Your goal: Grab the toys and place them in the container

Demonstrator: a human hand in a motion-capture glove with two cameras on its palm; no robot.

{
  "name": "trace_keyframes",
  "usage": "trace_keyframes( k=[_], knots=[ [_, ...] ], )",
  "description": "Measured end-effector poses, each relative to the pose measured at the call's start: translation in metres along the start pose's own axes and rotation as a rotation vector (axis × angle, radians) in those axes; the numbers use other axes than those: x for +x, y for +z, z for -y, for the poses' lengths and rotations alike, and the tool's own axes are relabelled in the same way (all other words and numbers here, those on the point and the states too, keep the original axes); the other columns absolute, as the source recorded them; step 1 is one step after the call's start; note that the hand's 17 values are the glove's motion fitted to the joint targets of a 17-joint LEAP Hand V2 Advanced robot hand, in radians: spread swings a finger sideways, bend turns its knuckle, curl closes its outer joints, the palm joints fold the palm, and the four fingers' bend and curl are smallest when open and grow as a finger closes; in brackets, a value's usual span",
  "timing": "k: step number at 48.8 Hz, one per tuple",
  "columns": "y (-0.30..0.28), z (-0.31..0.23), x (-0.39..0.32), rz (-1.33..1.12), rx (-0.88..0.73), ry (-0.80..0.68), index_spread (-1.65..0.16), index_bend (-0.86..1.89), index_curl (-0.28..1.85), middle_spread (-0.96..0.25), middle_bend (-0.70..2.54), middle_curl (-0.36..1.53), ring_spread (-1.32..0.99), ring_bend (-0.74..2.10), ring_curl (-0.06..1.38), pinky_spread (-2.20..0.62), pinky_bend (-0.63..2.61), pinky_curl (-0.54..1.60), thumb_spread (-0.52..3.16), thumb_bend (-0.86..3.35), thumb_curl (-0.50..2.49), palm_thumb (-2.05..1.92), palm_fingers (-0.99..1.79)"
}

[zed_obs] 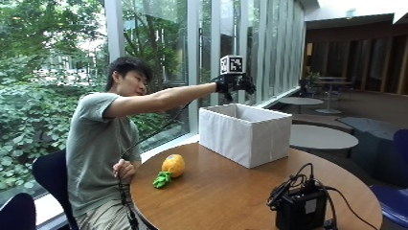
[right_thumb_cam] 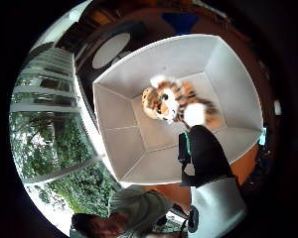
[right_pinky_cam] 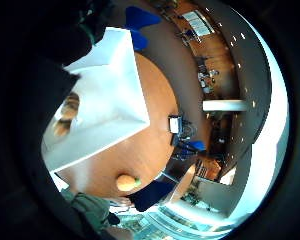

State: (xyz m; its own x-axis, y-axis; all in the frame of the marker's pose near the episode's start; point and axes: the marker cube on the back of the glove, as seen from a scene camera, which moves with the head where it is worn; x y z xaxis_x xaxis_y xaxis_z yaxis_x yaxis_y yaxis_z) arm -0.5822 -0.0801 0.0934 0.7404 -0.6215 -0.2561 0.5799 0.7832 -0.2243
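Right hand (zed_obs: 233,85): raised above the open top of the white container (zed_obs: 245,134), arm stretched out; fingers hang relaxed, holding nothing.
Tiger toy (right_thumb_cam: 175,102): lies on the container floor (seen from the thumb side palm view).
Pineapple toy (zed_obs: 170,170): on the round wooden table (zed_obs: 217,196), near the person, well apart from the container.
Black device (zed_obs: 301,207): table's near edge.
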Motion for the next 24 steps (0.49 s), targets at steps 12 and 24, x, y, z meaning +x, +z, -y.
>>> trace_keyframes(
  k=[12, 24],
  knots=[
    [-0.043, -0.068, 0.050, 0.061, -0.015, 0.206, -0.19, 0.17, 0.14, -0.06, 0.09, 0.49, -0.18, 0.57, 0.38, -0.09, 1.06, 0.40, 1.26, -0.03, 0.68, 0.31, -0.26],
    [-0.062, -0.173, 0.082, 0.362, -0.062, 0.302, -0.17, 0.10, 0.18, 0.00, 0.11, 0.38, -0.09, 0.50, 0.35, -0.03, 1.01, 0.37, 1.30, -0.02, 0.56, 0.25, -0.22]
  ],
)
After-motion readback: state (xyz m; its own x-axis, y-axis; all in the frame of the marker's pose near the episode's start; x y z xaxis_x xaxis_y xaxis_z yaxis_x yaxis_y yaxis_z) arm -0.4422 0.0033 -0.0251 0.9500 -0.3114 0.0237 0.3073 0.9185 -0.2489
